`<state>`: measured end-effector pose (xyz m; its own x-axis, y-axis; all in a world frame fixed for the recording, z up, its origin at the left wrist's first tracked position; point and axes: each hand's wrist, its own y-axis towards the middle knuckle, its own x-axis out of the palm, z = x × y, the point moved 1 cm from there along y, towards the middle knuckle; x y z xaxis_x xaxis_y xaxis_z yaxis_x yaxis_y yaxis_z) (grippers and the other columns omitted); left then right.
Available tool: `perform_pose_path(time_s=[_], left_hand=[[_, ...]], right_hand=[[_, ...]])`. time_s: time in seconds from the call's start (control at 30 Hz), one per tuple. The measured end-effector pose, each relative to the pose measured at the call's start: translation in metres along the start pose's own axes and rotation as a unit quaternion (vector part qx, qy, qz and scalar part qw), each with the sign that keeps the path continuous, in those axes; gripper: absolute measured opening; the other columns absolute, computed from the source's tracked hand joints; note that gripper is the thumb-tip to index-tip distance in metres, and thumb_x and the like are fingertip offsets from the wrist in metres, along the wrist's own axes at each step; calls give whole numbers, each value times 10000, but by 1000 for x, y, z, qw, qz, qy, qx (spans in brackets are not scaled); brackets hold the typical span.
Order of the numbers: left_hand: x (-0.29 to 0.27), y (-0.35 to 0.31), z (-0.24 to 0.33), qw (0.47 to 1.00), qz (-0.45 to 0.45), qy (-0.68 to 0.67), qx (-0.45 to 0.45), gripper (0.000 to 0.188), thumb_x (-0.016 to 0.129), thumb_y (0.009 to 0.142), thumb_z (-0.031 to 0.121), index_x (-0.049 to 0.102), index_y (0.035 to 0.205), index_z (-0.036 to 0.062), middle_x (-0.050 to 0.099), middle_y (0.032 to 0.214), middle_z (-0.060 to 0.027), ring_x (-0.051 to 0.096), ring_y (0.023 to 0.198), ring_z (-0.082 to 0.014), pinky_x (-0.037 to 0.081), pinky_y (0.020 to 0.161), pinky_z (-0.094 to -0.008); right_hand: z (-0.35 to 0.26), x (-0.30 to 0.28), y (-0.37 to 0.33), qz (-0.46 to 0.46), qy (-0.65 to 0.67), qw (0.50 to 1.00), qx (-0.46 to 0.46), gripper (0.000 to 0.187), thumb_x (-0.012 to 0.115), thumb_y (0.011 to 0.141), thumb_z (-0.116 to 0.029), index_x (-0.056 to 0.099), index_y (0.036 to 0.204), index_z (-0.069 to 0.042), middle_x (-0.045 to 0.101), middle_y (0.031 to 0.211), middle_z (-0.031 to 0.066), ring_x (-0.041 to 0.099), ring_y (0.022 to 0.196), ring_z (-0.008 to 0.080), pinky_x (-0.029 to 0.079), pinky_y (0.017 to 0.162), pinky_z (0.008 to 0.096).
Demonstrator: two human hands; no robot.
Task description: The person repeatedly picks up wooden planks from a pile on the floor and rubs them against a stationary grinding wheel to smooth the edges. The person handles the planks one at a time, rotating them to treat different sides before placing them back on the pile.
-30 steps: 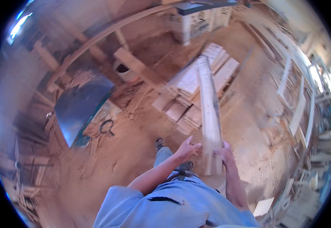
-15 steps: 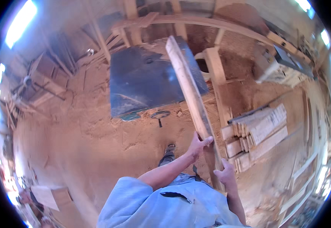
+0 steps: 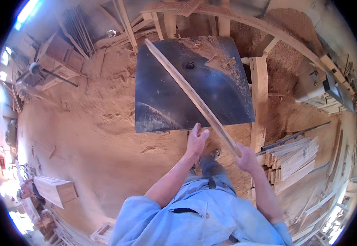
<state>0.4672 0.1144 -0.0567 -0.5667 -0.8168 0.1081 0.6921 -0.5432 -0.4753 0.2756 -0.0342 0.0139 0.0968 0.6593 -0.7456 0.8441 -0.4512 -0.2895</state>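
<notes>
A long, narrow wooden board [image 3: 195,98] slants across a dark flat-topped machine table [image 3: 166,102], its far end over the table's far left. My right hand [image 3: 247,159] is closed around the board's near end, just off the table's front edge. My left hand [image 3: 197,141] is off the wood, fingers and thumb apart, just left of the board by the front edge. Sawdust and shavings cover the far right of the tabletop. A small round fitting [image 3: 190,65] sits in the top, to the right of the board.
Stacked wooden pieces [image 3: 295,160] lie on the floor at the right. A wooden post [image 3: 260,94] stands beside the table. Further right is a boxy machine [image 3: 313,88]. A pale wooden box [image 3: 55,190] stands at the lower left; sawdust covers the floor [image 3: 100,127].
I am closer to the table. The board has swung leftward at its far end and come down over the tabletop. My left hand has let go; my right hand still holds the near end.
</notes>
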Motion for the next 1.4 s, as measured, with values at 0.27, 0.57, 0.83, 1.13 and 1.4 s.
perform_pose_path(time_s=[0.27,0.57,0.83,1.13,1.4], left_hand=[[-42,36,68,993,98,-46,52,793,644,926,127,210,1542,-121,296,1602,-266,306,1494,-338,261,1215,-403],[-75,225,144,982,130,4,140,802,666,914,96,212,1551,-84,369,1540,-230,408,1392,-301,313,1154,-362],[-120,403,214,953,269,83,114,889,573,785,-23,169,1576,-30,529,1297,-190,610,989,-261,524,827,-365],[-116,472,244,951,270,45,144,443,534,842,-53,501,1282,-17,590,1031,-101,612,908,-218,520,746,-353],[-56,411,191,941,273,58,194,447,483,788,-76,528,1226,7,597,989,-105,635,822,-244,557,712,-392]], right_hand=[[10,-23,27,-80,0,997,17,566,622,813,-51,515,1368,-83,680,1078,226,646,1016,419,517,874,509],[74,11,-29,-182,-73,963,183,608,653,843,-205,487,1425,-152,674,1216,172,665,1086,340,536,910,488],[48,-20,43,-96,-74,976,179,536,568,782,-50,590,1311,-137,686,1216,143,671,1052,355,546,906,445],[40,-73,131,-13,-45,992,121,517,590,774,-41,590,1291,-66,690,1198,158,677,1048,349,542,904,447],[98,-86,47,-51,-45,985,156,504,572,773,-19,610,1274,-66,681,1221,176,653,1122,358,519,957,461]])
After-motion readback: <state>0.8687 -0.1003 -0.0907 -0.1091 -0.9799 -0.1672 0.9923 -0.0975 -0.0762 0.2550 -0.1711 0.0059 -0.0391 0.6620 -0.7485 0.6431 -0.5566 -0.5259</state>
